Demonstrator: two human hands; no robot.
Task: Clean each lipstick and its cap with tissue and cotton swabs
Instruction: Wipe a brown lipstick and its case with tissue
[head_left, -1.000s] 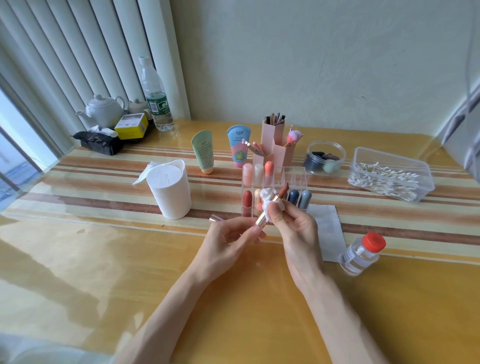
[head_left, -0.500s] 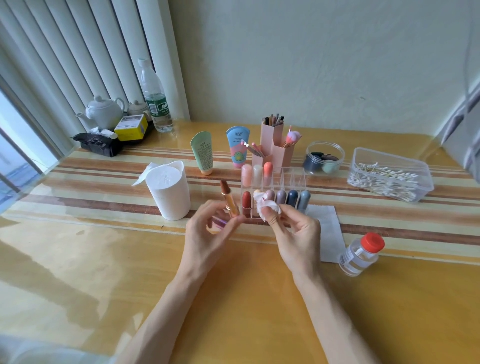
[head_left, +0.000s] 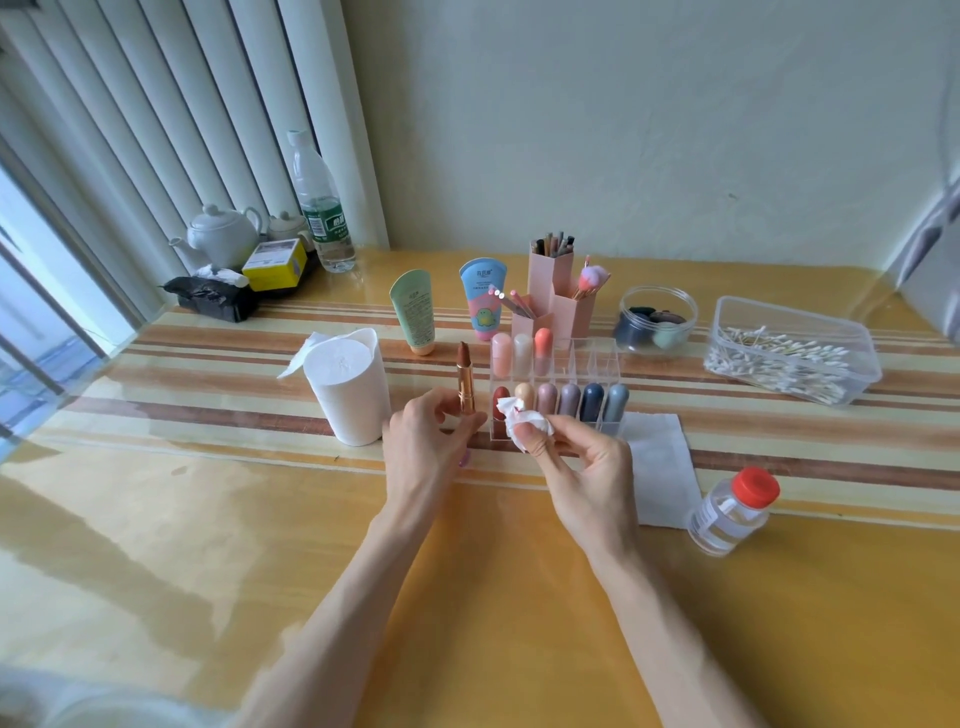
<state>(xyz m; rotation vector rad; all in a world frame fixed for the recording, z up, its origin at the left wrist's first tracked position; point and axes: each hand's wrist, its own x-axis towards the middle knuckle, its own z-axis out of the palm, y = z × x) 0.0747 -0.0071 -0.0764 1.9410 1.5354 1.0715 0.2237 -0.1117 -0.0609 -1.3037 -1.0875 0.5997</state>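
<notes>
tissue (head_left: 524, 423) has come off the lipstick (head_left: 465, 382) now: left hand (head_left: 426, 441) grip clamped on it, upright just left of the organizer (head_left: 592, 364), right hand (head_left: 587, 478) grip pinching the stained tissue right in front. wipe looks done, cap (head_left: 464, 459) next, maybe that pink bit under the left fingers

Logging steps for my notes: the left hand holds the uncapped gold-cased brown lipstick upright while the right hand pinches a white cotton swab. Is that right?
Not quite. The head view shows the right hand pinching a crumpled white tissue, not a cotton swab. The left hand does hold the uncapped gold-cased brown lipstick upright.
</notes>
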